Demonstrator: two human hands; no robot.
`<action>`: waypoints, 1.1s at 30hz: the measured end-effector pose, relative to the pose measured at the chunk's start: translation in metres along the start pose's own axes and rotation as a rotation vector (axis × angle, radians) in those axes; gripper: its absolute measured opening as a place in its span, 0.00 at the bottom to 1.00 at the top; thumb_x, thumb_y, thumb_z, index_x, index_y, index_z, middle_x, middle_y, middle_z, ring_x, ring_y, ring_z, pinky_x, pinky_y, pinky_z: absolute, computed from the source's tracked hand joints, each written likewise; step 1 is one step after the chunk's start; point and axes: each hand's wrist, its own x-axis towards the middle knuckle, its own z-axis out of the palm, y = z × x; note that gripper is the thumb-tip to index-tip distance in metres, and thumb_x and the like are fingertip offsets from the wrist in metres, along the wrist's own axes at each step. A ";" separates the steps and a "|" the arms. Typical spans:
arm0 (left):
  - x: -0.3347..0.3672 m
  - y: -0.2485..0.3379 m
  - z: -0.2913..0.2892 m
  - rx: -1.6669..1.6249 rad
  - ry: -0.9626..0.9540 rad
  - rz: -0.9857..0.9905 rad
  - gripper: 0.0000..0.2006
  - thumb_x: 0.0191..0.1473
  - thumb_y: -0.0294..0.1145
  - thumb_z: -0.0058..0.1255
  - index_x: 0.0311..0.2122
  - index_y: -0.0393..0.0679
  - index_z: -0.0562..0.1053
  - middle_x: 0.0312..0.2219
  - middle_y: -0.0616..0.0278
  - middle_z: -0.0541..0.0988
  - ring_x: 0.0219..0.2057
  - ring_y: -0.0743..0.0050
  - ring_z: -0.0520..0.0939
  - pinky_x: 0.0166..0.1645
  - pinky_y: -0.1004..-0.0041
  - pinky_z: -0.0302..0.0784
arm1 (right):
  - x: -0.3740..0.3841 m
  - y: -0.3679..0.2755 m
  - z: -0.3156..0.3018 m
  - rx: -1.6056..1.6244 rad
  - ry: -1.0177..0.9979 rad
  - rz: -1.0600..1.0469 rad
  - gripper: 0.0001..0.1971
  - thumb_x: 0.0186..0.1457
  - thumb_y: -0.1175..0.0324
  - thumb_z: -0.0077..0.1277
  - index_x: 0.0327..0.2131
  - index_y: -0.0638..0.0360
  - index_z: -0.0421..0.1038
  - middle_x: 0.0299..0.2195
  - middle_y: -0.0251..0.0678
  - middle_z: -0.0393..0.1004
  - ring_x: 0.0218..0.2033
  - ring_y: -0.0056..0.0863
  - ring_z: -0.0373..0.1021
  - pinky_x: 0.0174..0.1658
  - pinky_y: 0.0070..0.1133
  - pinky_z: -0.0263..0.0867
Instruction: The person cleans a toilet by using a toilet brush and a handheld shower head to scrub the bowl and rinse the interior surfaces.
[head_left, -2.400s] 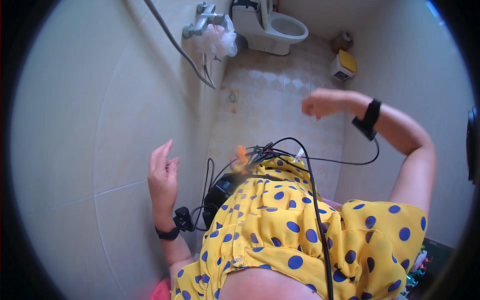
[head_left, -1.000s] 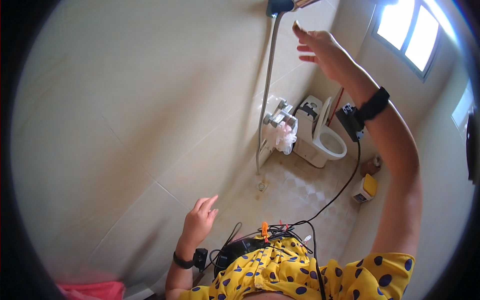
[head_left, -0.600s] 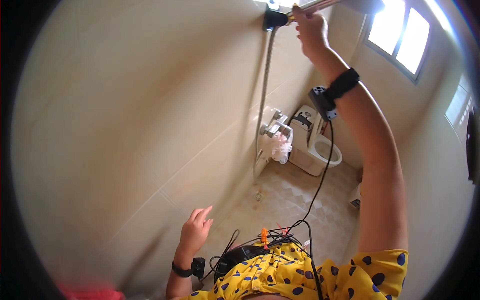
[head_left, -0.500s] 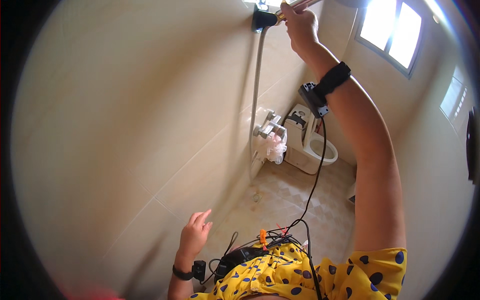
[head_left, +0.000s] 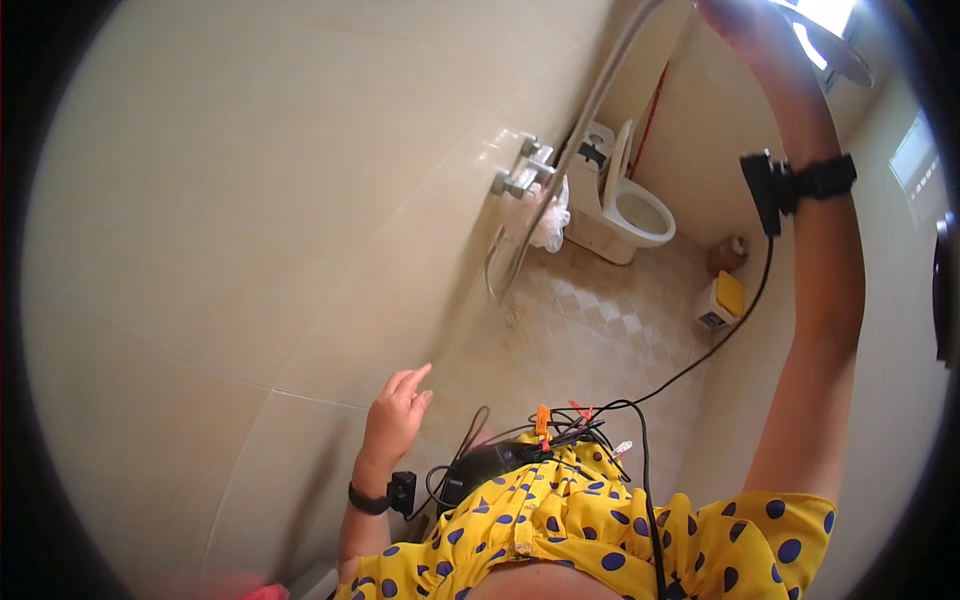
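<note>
The beige tiled floor [head_left: 570, 365] carries a white ceramic toilet [head_left: 610, 222] at the far end and a yellow-lidded white bin [head_left: 716, 304] far right.

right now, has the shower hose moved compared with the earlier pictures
Yes, to the right: judged against the wall tap, the shower hose now slants up on the tap's right, where earlier it rose along its left.

1. The head camera looks from the person's head, behind the left hand [head_left: 395, 415] and right hand [head_left: 745, 25], facing down and forward past both.
2. The forearms [head_left: 830, 260] show close up; the left hand falls left of centre, the right hand meets the top edge.
3. The wide fisheye spans from the dress [head_left: 590, 525] below the hands to the toilet [head_left: 612, 225] well beyond them.
</note>
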 end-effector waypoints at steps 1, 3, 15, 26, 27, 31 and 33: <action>0.004 -0.001 -0.001 -0.035 -0.015 0.006 0.18 0.51 0.27 0.50 0.50 0.44 0.69 0.41 0.54 0.73 0.32 0.59 0.79 0.37 0.68 0.75 | -0.013 0.001 -0.009 -0.012 -0.030 0.063 0.10 0.55 0.66 0.47 0.34 0.65 0.69 0.32 0.41 0.74 0.35 0.30 0.72 0.41 0.24 0.68; 0.005 -0.003 -0.015 -0.018 -0.020 -0.047 0.18 0.51 0.27 0.50 0.50 0.43 0.68 0.41 0.54 0.73 0.32 0.59 0.78 0.37 0.68 0.75 | -0.036 0.031 -0.013 0.048 -0.085 0.207 0.09 0.56 0.67 0.46 0.34 0.65 0.69 0.33 0.41 0.74 0.37 0.30 0.72 0.43 0.24 0.69; 0.082 -0.026 -0.008 -0.579 -0.088 -0.231 0.17 0.56 0.27 0.45 0.52 0.39 0.67 0.36 0.61 0.75 0.31 0.81 0.77 0.34 0.82 0.73 | -0.167 0.103 -0.052 0.336 0.085 0.890 0.11 0.55 0.62 0.52 0.36 0.60 0.68 0.33 0.39 0.74 0.36 0.36 0.73 0.40 0.29 0.71; 0.252 -0.120 0.004 -0.608 0.255 -0.271 0.18 0.57 0.29 0.45 0.51 0.34 0.62 0.36 0.57 0.75 0.31 0.78 0.77 0.33 0.78 0.75 | -0.312 0.211 -0.112 0.436 0.258 1.092 0.14 0.55 0.75 0.47 0.46 0.61 0.63 0.37 0.39 0.69 0.39 0.33 0.69 0.43 0.31 0.66; 0.260 -0.120 0.007 -0.576 0.369 -0.284 0.19 0.56 0.28 0.45 0.51 0.33 0.61 0.37 0.56 0.75 0.32 0.78 0.76 0.34 0.78 0.74 | -0.330 0.234 -0.121 0.487 0.277 1.059 0.12 0.55 0.74 0.47 0.43 0.62 0.64 0.35 0.37 0.69 0.36 0.32 0.69 0.40 0.28 0.67; 0.285 -0.157 -0.007 -0.408 0.469 -0.269 0.24 0.53 0.26 0.48 0.54 0.33 0.57 0.37 0.56 0.74 0.36 0.76 0.75 0.38 0.77 0.71 | -0.341 0.256 -0.110 0.655 0.546 1.115 0.09 0.50 0.67 0.57 0.32 0.55 0.68 0.25 0.30 0.69 0.27 0.24 0.69 0.34 0.23 0.66; 0.288 -0.154 -0.014 -0.405 0.484 -0.294 0.24 0.49 0.24 0.51 0.51 0.32 0.60 0.36 0.59 0.74 0.36 0.76 0.74 0.38 0.77 0.70 | -0.341 0.259 -0.110 0.720 0.642 1.118 0.09 0.47 0.65 0.60 0.27 0.53 0.69 0.19 0.28 0.68 0.21 0.22 0.68 0.28 0.22 0.66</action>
